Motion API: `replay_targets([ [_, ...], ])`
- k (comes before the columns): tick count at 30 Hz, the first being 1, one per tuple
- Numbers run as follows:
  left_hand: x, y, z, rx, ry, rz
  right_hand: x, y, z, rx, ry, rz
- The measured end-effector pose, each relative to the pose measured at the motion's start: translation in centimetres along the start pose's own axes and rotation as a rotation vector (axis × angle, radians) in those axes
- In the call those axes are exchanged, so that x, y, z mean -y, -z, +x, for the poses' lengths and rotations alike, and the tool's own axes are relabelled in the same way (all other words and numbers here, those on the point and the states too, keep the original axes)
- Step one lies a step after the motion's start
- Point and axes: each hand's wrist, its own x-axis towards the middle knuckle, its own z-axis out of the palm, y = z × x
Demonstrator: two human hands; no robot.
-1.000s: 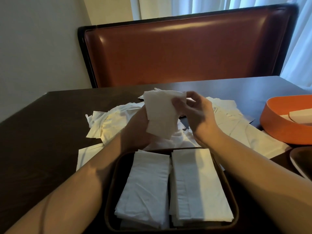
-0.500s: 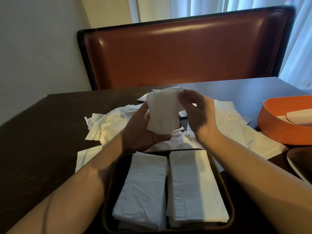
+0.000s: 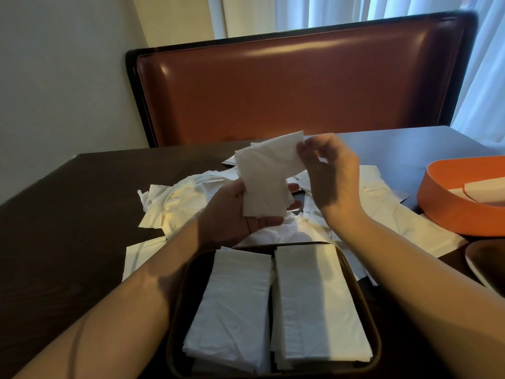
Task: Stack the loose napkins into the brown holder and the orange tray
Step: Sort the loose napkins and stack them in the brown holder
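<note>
A: Napkin (image 3: 266,184), location?
B: Above the counter (image 3: 82,214), behind holder (image 3: 180,310); left hand (image 3: 237,214) cradles it, right hand (image 3: 328,170) pinches its top corner.
A: Handling?
B: Light, limp, tearable; likely best taken by the folded edges.

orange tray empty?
No, the orange tray at the right edge of the table already holds white napkins inside its rim.

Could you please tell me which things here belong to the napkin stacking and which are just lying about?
Part of the job:
held napkin
left hand
right hand
loose napkins
brown holder
two stacks in it
orange tray

Just lying about:
dish at the right edge
bench back
curtain
</note>
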Motion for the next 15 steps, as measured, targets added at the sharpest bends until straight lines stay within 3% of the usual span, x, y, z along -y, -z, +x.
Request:
replay_targets([
  [3,-0.8,-0.4,0.3,-0.025,0.128,-0.317,0.1,0.6,0.3,-0.06,0.081,-0.137],
  [5,-0.8,-0.1,0.6,-0.047,0.138,-0.431,0.6,1.1,0.8,-0.009,0.087,-0.162],
  [10,-0.6,0.3,0.8,-0.174,0.121,-0.449,3.3,1.5,0.6,0.55,-0.306,0.157],
  [12,-0.5,0.4,0.8,-0.151,0.152,-0.387,3.5,1.3,0.2,0.591,-0.25,0.087],
  [15,-0.4,0.2,0.9,-0.045,0.203,-0.33,3.0,0.7,0.0,0.496,0.057,-0.254],
])
